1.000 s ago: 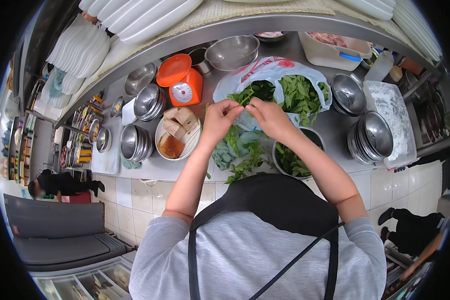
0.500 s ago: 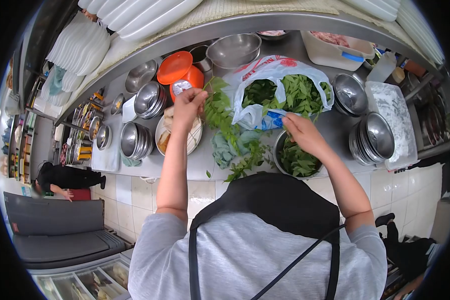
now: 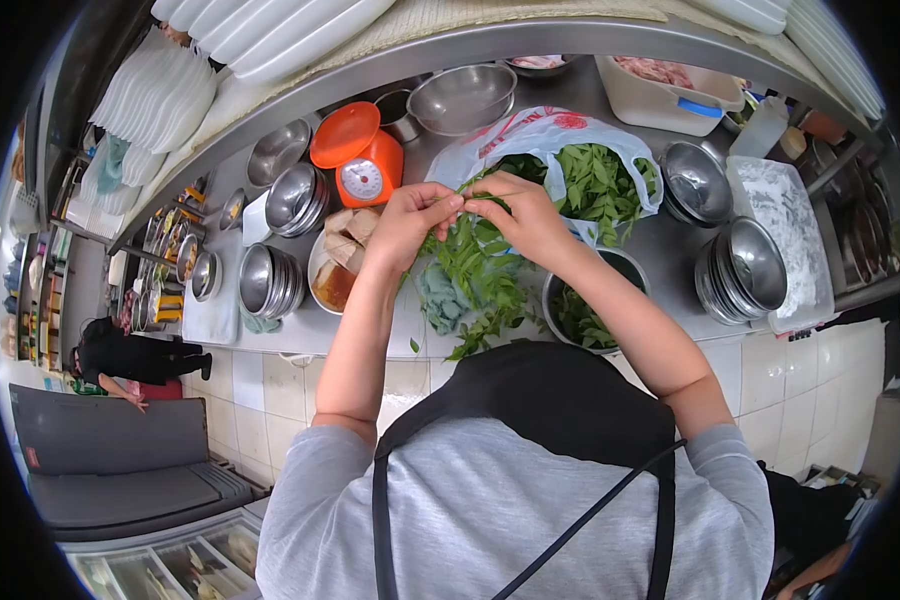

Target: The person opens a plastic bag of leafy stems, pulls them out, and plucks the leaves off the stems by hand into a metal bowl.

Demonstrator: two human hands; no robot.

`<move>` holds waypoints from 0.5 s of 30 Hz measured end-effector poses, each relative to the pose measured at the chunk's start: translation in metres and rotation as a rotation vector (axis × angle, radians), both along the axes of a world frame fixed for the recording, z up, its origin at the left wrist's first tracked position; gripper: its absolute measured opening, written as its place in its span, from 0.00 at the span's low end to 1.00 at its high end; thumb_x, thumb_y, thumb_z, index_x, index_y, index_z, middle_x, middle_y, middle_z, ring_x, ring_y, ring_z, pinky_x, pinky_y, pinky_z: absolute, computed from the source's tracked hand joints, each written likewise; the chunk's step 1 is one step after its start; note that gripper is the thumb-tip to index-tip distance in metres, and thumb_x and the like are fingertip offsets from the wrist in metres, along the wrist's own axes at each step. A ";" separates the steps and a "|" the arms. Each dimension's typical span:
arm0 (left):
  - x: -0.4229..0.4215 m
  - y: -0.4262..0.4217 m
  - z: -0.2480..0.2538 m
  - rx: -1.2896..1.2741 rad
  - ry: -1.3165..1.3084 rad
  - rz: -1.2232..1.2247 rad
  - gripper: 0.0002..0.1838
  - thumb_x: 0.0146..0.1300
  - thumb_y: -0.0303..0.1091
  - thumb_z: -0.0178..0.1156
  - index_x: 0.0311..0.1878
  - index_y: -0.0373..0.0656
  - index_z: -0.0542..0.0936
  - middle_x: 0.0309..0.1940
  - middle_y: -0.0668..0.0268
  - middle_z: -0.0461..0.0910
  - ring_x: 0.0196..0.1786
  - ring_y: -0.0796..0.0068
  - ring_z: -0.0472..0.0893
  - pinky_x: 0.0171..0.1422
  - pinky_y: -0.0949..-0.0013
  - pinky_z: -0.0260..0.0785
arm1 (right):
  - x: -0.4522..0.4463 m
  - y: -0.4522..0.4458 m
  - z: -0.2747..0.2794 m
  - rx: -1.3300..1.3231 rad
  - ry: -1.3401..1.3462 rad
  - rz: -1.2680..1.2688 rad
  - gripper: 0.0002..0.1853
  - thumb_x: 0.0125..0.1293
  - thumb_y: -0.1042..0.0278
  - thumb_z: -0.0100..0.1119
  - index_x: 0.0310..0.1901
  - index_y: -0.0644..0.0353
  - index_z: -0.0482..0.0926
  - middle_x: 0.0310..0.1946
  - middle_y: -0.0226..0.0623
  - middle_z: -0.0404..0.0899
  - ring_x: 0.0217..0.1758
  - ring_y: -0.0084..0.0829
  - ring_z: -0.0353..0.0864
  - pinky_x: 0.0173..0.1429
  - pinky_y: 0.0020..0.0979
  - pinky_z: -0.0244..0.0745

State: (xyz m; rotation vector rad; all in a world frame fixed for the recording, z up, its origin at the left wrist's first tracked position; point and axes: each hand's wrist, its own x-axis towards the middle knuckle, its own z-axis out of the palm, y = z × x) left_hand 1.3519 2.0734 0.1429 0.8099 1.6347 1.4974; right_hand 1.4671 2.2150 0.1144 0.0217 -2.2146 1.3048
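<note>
My left hand pinches the upper end of a leafy green sprig. Close beside it, my right hand is closed on the same sprig, its fingertips meeting the left ones. The leaves hang down over the counter, above a crumpled green cloth. Behind my hands lies a white plastic bag, open and full of green leaves. Under my right forearm, a metal bowl contains picked leaves. More loose leaves lie near the counter's front edge.
An orange kitchen scale and a plate of pale chunks are at left. Stacked metal bowls flank the work area, with more bowls at right. A metal shelf edge crosses overhead. A person is at far left.
My right hand has moved up and left from above the metal bowl to meet my left hand at the sprig. My left hand has shifted slightly right and down.
</note>
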 end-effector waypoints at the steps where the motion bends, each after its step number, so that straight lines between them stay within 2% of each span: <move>1: -0.002 -0.001 -0.001 0.000 -0.002 0.001 0.06 0.59 0.32 0.58 0.32 0.38 0.76 0.22 0.72 0.73 0.24 0.85 0.70 0.28 0.81 0.61 | 0.000 0.002 -0.003 0.036 -0.022 0.019 0.13 0.58 0.64 0.55 0.38 0.65 0.73 0.33 0.49 0.74 0.38 0.47 0.73 0.42 0.36 0.67; 5: -0.004 0.000 -0.003 -0.022 0.017 0.025 0.07 0.57 0.31 0.58 0.31 0.35 0.78 0.20 0.72 0.73 0.22 0.85 0.68 0.27 0.81 0.60 | 0.004 0.014 -0.016 0.063 -0.010 -0.039 0.12 0.60 0.63 0.52 0.37 0.66 0.72 0.30 0.46 0.73 0.34 0.41 0.73 0.41 0.34 0.67; 7: -0.002 0.003 -0.005 -0.049 0.031 0.009 0.07 0.58 0.31 0.58 0.31 0.35 0.78 0.20 0.71 0.73 0.22 0.85 0.68 0.27 0.80 0.60 | 0.001 0.018 -0.023 -0.358 -0.121 0.124 0.10 0.66 0.66 0.45 0.35 0.65 0.68 0.24 0.33 0.71 0.29 0.24 0.71 0.37 0.25 0.67; 8: -0.002 0.005 -0.008 -0.028 0.020 0.002 0.08 0.58 0.31 0.57 0.31 0.35 0.78 0.20 0.71 0.73 0.22 0.84 0.68 0.27 0.80 0.60 | 0.002 0.019 -0.025 -0.418 -0.140 0.163 0.10 0.68 0.64 0.42 0.35 0.63 0.67 0.22 0.28 0.68 0.24 0.20 0.67 0.32 0.23 0.65; 13: -0.013 0.009 -0.018 0.000 0.009 0.013 0.08 0.59 0.31 0.56 0.31 0.35 0.77 0.20 0.71 0.73 0.22 0.84 0.68 0.26 0.80 0.60 | 0.024 0.011 -0.005 -0.673 -0.374 0.259 0.10 0.68 0.62 0.43 0.33 0.59 0.65 0.19 0.26 0.62 0.18 0.18 0.60 0.23 0.22 0.59; 15: -0.022 0.007 -0.020 0.037 0.052 0.195 0.08 0.60 0.31 0.56 0.30 0.35 0.77 0.21 0.71 0.73 0.22 0.84 0.68 0.26 0.80 0.60 | 0.037 0.012 -0.003 -0.724 -0.444 0.306 0.10 0.68 0.62 0.43 0.32 0.58 0.64 0.18 0.26 0.60 0.17 0.17 0.59 0.21 0.21 0.56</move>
